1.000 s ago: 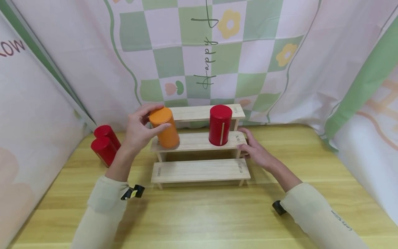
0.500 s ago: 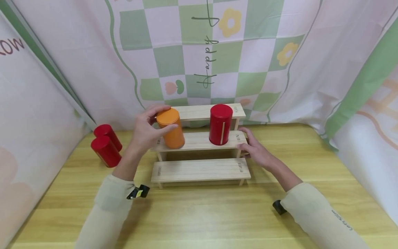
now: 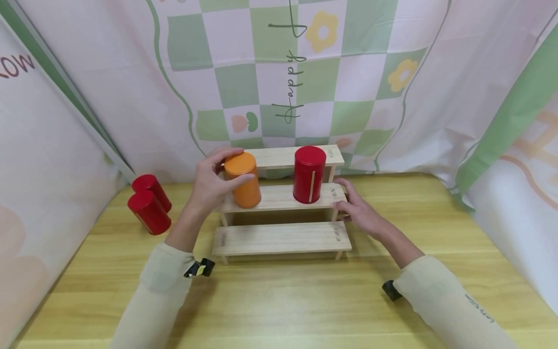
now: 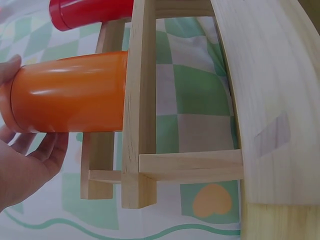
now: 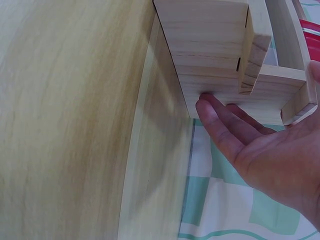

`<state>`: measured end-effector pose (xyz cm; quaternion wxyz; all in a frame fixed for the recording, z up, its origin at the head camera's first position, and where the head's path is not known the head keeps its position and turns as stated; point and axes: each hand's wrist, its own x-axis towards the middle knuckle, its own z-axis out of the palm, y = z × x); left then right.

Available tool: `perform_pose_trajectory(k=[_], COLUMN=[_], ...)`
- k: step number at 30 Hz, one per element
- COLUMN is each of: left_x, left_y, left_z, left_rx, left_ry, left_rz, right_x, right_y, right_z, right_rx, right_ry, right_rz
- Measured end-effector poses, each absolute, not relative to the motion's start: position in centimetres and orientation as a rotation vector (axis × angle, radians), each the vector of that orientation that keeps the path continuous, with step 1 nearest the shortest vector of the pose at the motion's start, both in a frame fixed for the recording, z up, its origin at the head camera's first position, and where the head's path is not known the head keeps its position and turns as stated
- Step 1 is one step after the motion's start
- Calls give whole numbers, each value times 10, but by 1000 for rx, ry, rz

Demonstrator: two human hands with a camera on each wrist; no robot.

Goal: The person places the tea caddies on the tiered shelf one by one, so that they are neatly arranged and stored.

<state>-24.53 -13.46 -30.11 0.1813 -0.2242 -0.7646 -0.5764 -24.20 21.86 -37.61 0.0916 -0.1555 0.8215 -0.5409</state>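
An orange canister [image 3: 247,191] stands on the left part of the middle tier of a three-step wooden display shelf [image 3: 279,198]. My left hand [image 3: 208,188] grips it near its lid, the thumb across the front and fingers behind. In the left wrist view the base of the orange canister [image 4: 70,95] meets the board. A red canister [image 3: 309,177] with a thin gold stripe stands upright toward the right of that same tier. At the shelf's right end my right hand [image 3: 361,211] holds the middle tier; the right wrist view has its fingertips [image 5: 207,111] against the wooden side.
Two more red canisters, one nearer [image 3: 149,213] and one behind it [image 3: 154,189], stand close together on the wooden table [image 3: 279,300], left of the shelf. A checked curtain [image 3: 279,72] hangs right behind the shelf. The lowest tier [image 3: 281,239] faces me.
My left hand has moved the orange canister to the right along the middle tier, away from its left end. The right hand, shelf and red canisters stay where they were.
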Motion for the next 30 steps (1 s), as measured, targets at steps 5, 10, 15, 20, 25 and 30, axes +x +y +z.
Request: perform_pose_trajectory(k=[5,10,15,20,25,30], left_x=[-247,-248,-251,-251,-254,-256], left_y=[-133,-132,-132,-131,-129,-127], left_z=[-302,-302,-303,-303,-305,-307], left_rx=[-618,-615,-627,-625,-618,-618], left_ry=[-2171,-2181,-2164,-2153,-2167,-2169], left_rz=[-1638,-1627,-1635,-1668,-1696,-1723], right_x=[-242,-242,-243,-243,-242,-242], right_y=[219,219,219,219,219,219], right_z=[-377,-378,-377,-377,-377,-377], right_rx=[-468,-465,-463,-462,-457,-450], right_ry=[2441,2444,2458,2452,2456,2458], right_rz=[-1608,-1605,-1596,-1604,-1600,-1595])
